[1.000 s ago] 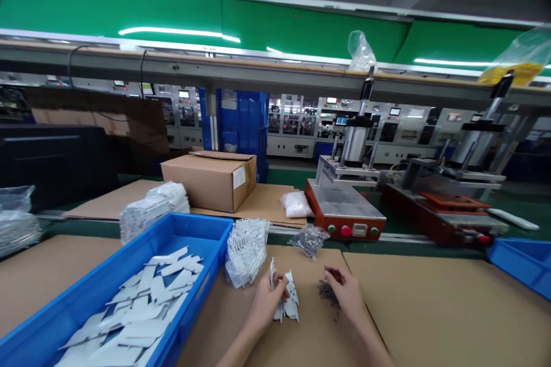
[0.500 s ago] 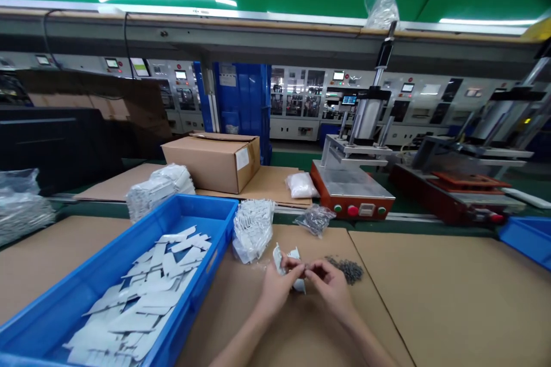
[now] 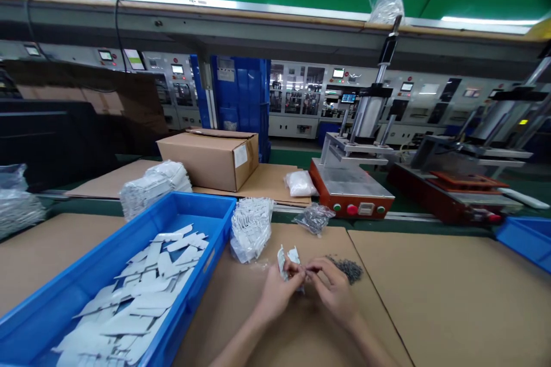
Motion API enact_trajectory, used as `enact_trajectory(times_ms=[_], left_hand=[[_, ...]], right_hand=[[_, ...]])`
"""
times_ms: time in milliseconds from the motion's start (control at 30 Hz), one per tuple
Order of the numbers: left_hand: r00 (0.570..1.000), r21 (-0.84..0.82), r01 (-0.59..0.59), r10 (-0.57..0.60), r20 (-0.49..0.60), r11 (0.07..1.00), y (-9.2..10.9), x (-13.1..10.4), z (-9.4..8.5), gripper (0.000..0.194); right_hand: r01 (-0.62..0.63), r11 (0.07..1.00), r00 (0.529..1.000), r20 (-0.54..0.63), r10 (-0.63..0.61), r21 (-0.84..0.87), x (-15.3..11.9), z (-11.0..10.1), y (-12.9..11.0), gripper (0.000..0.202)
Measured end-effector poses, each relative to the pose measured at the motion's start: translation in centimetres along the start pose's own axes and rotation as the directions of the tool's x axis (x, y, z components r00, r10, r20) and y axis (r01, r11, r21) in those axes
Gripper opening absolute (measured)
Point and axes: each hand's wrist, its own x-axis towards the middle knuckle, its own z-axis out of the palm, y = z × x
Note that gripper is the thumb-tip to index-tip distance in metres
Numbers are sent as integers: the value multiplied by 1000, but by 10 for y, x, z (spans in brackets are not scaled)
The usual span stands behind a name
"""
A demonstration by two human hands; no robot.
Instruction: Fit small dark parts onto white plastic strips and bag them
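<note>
My left hand (image 3: 275, 293) is closed around a thin white plastic piece (image 3: 282, 261), which stands up between thumb and fingers. Just behind it is a second white plastic piece (image 3: 294, 256), partly covered by my fingers; I cannot tell whether it is held or lies on the cardboard. My right hand (image 3: 334, 288) pinches with thumb and forefinger against the left fingertips. Whatever sits in that pinch is too small to make out. Beside the right hand lies a heap of small dark grey parts (image 3: 350, 269).
A blue tray (image 3: 202, 275) of flat white pieces stands at left. Bagged white parts (image 3: 252, 226) and a bag of grey parts (image 3: 316, 218) lie beyond my hands. Behind are a cardboard box (image 3: 202, 157) and a press with a red base (image 3: 353, 195); another press (image 3: 456, 195) stands right.
The view has shifted slightly. My hands stay together at the same spot, fingertips still touching, and the white pieces by the left hand have turned a little.
</note>
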Motion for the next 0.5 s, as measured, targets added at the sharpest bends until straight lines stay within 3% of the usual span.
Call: enact_trajectory(times_ms=[100,200,300,400,500], left_hand=[[984,-131,166,-173,-42,977,-5,-1,3,32],[954,-183,280,-294,-55,942,-10,-2,5,43],[950,-112,302,-309,-49,947,-11,-3,3,48],[958,84,273,-263,-113,958,-8,-7,0,52],[963,220,260,-234,-137,940,-2,-13,0,53]], right_hand=[[-138,986,985,-94,147,97,1,3,5,13],[-234,945,958,-108,264,227,1,7,7,18],[-270,927,956,-44,291,259,-2,12,3,18],[-272,936,961,19,275,222,-7,19,-5,16],[-236,959,971,6,238,156,-11,24,-10,14]])
